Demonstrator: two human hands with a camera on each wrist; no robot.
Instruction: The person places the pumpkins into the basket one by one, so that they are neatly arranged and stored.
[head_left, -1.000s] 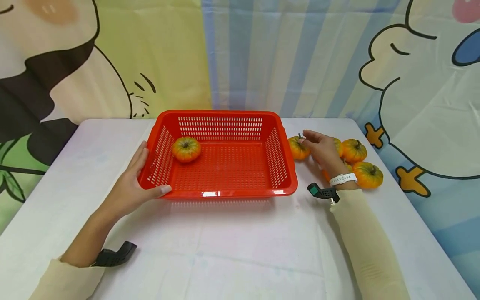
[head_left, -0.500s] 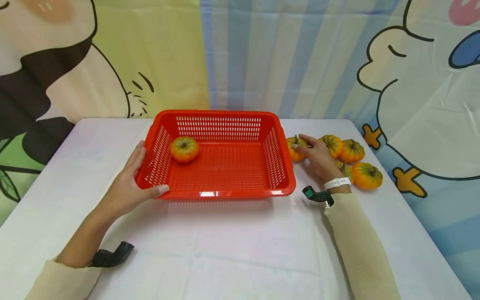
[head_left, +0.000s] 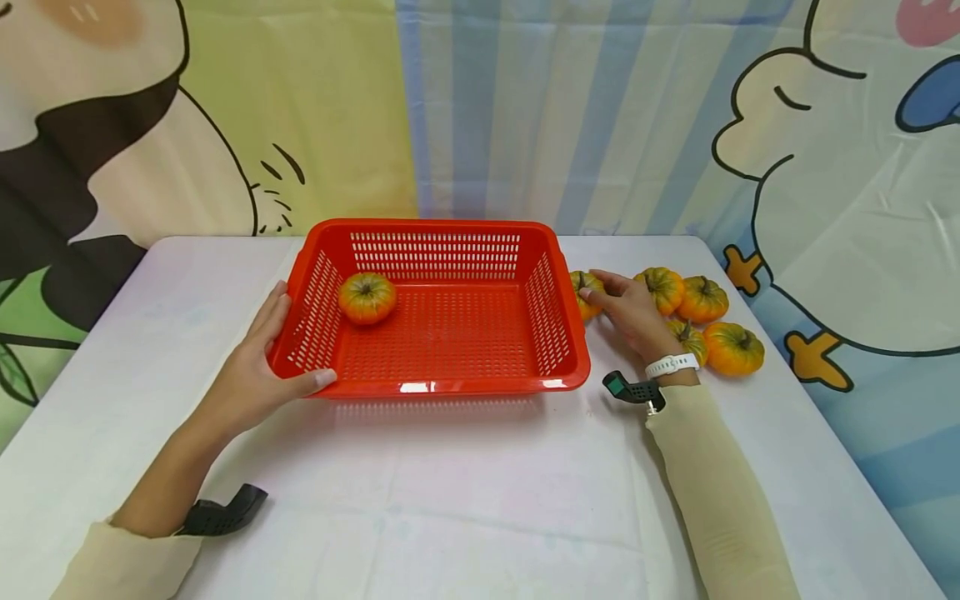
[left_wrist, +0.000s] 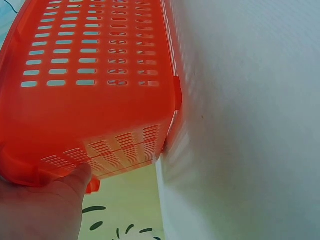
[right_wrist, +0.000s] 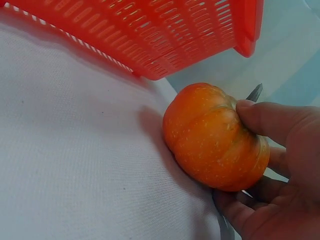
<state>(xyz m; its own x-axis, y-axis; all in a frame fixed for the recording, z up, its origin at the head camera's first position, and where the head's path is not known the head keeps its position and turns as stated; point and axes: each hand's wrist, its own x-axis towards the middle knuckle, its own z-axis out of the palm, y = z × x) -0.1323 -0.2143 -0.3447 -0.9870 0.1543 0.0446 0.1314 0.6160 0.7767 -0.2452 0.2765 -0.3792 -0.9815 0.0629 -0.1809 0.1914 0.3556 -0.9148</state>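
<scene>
A red plastic basket [head_left: 450, 387] with slotted walls stands mid-table, one small orange-green pumpkin [head_left: 367, 298] at the left inside it. My left hand [head_left: 255, 371] grips its near left corner, thumb over the front rim and fingers along the left side. In the left wrist view, this hand [left_wrist: 50, 205] shows at the basket's end wall [left_wrist: 90, 110]. Just outside the basket's right wall, my right hand [head_left: 633, 312] holds another small pumpkin [head_left: 587, 310]. The right wrist view shows that pumpkin [right_wrist: 212, 140] low over the cloth, thumb by its stem and fingers around its far side and underneath.
Several more small pumpkins lie grouped to the right of my right wrist, among them a pumpkin [head_left: 735, 350] nearest the right edge. A white cloth [head_left: 450, 492] covers the table. Behind it hangs a printed cartoon curtain [head_left: 495, 108].
My right hand has moved left with the pumpkin, closer to the basket's right wall, and more of the other pumpkins shows. The left hand keeps its hold on the basket.
</scene>
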